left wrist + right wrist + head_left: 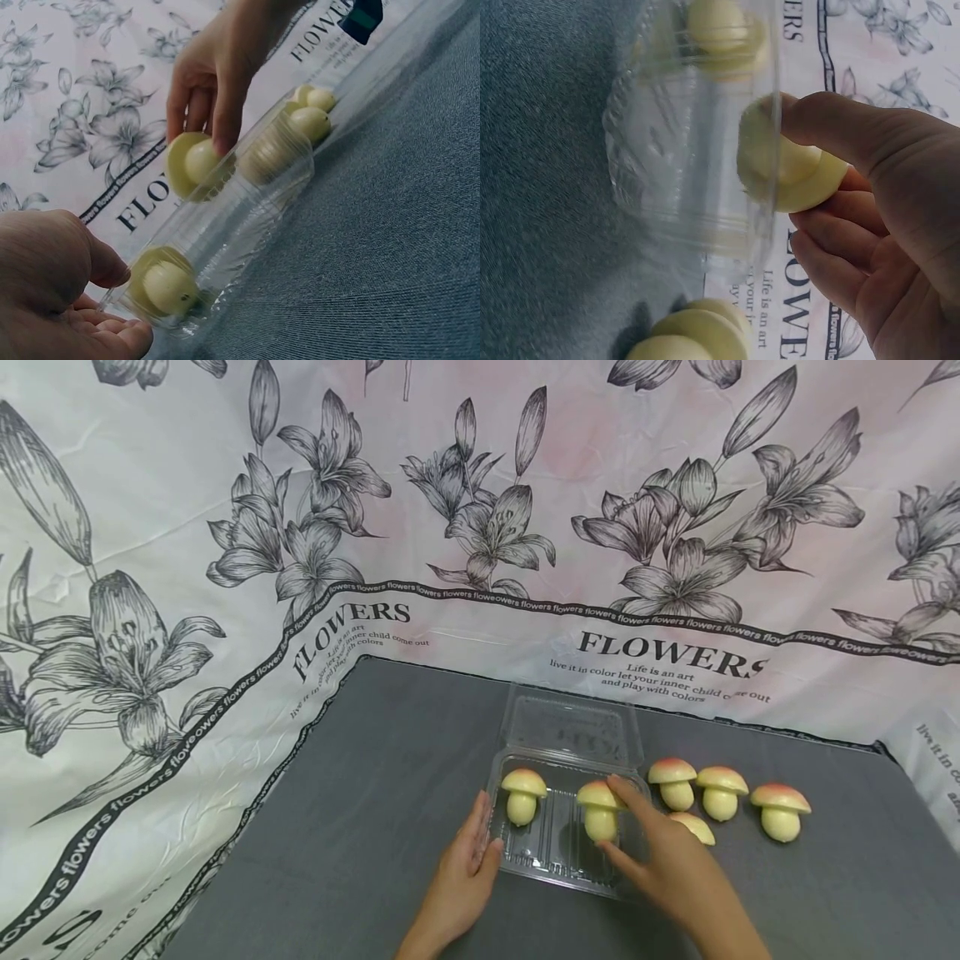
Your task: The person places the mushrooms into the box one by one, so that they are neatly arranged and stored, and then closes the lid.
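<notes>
A clear plastic box (558,860) lies with its hinged lid (570,727) folded back. Inside, against the left end, lies one yellow mushroom (522,797) with a red-tinged cap. My left hand (459,872) holds the box's left edge, thumb at the rim and fingers along the outer wall. Between the thumb and fingers of my right hand (671,860), a second mushroom (600,822) is pinched over the right part of the box. In the right wrist view this held mushroom (802,172) shows partly through the clear wall.
Several more mushrooms (780,812) lie on the grey tabletop (375,793) to the right of the box, one partly hidden behind my right hand. A flower-printed sheet (480,635) rises along the back and left sides.
</notes>
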### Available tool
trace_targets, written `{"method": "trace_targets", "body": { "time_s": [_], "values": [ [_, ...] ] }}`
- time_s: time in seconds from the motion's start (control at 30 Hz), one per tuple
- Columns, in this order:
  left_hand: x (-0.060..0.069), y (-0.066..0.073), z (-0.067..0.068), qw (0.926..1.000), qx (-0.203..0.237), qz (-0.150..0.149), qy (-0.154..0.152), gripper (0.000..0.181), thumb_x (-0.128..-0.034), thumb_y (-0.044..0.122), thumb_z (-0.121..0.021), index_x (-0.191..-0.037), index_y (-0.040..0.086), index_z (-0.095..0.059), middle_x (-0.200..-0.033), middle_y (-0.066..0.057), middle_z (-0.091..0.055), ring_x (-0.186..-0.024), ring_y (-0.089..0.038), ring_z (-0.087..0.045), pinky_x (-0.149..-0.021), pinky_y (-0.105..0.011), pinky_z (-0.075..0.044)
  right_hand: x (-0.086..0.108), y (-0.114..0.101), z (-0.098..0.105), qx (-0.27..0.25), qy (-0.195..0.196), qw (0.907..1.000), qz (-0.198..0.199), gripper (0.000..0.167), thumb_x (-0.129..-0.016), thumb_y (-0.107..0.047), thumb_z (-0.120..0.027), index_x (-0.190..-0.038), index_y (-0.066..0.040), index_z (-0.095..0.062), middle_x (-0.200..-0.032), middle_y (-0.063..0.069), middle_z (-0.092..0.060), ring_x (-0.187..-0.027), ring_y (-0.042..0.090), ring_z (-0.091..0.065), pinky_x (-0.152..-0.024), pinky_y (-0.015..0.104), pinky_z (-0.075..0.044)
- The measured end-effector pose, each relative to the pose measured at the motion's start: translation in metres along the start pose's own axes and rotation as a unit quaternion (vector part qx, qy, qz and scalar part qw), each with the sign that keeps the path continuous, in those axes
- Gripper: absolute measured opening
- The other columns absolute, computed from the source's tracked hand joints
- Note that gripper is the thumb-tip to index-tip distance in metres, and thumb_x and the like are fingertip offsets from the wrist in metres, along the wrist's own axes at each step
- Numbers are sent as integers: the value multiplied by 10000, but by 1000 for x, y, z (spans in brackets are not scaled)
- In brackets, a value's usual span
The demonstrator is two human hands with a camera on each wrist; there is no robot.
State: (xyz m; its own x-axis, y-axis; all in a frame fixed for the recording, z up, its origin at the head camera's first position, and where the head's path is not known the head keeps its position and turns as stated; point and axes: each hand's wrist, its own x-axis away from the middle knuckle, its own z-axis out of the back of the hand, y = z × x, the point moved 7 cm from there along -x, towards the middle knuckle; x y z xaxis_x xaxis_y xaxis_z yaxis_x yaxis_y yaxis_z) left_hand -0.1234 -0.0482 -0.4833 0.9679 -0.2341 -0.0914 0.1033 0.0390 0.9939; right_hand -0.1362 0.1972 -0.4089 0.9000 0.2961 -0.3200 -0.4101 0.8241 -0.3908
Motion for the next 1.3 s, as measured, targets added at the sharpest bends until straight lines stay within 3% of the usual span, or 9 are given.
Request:
{"method": "trace_targets", "body": {
  "time_s": [0.17, 0.27, 0.3, 0.57, 0.77, 1.03, 1.3],
  "values": [
    [0, 0, 0, 10000, 29, 9, -17, 702, -1109, 40, -516, -1674, -28, -104, -1751, -159, -137, -1603, -291, -171, -1255, -369, -224, -2, 0, -8, -42, -133, 9998, -148, 830, -818, -200, -939, -1529, -109, -521, -717, 14, -696, -515, 3, -431, -491, 270, -473],
    [0, 0, 1, 10000, 31, 23, -3, 700, -1107, 27, -512, -1676, -23, -106, -1751, -157, -140, -1603, -287, -172, -1256, -368, -223, -3, -1, -13, -34, -123, 9998, -154, 822, -817, -211, -940, -1524, -109, -533, -945, 125, -783, -554, 8, -490, -515, 292, -515],
    [0, 0, 1, 10000, 33, 26, 1, 701, -1106, 23, -511, -1676, -22, -107, -1751, -156, -141, -1603, -286, -172, -1257, -366, -222, -3, -2, -15, -31, -157, 9997, -161, 822, -819, -216, -939, -1526, -118, -531, -948, 125, -783, -557, 10, -494, -514, 288, -512],
    [2, 1, 2, 9999, 81, -88, -35, 695, -1106, 13, -502, -1665, -57, -94, -1748, -192, -122, -1605, -328, -152, -1256, -368, -205, -6, -9, -29, -13, -357, 9991, -229, 827, -827, -220, -936, -1536, -132, -521, -729, 25, -695, -531, 19, -423, -470, 235, -420],
    [3, 0, 0, 10000, 41, -61, -65, 698, -1110, 28, -505, -1672, -38, -96, -1749, -180, -129, -1605, -321, -155, -1255, -379, -208, -9, -12, -34, 67, -302, 9992, -249, 790, -831, -237, -934, -1510, -124, -547, -623, -35, -591, -528, 42, -414, -467, 271, -421],
    [2, 1, 1, 10000, 19, -81, -4, 693, -1105, 16, -508, -1675, -27, -115, -1744, -187, -152, -1598, -331, -176, -1254, -388, -226, -14, -7, -41, 164, -353, 9982, -450, 788, -852, -240, -918, -1520, -111, -521, -596, -93, -482, -533, 72, -430, -474, 289, -400],
    [0, 1, 0, 10000, -43, -35, 21, 697, -1102, 15, -513, -1678, -13, -120, -1746, -163, -160, -1597, -300, -192, -1253, -373, -235, -17, -5, -47, 183, -559, 9965, -593, 801, -875, -253, -902, -1524, -82, -465, -602, -64, -518, -531, 91, -450, -474, 292, -399]
  ]
}}
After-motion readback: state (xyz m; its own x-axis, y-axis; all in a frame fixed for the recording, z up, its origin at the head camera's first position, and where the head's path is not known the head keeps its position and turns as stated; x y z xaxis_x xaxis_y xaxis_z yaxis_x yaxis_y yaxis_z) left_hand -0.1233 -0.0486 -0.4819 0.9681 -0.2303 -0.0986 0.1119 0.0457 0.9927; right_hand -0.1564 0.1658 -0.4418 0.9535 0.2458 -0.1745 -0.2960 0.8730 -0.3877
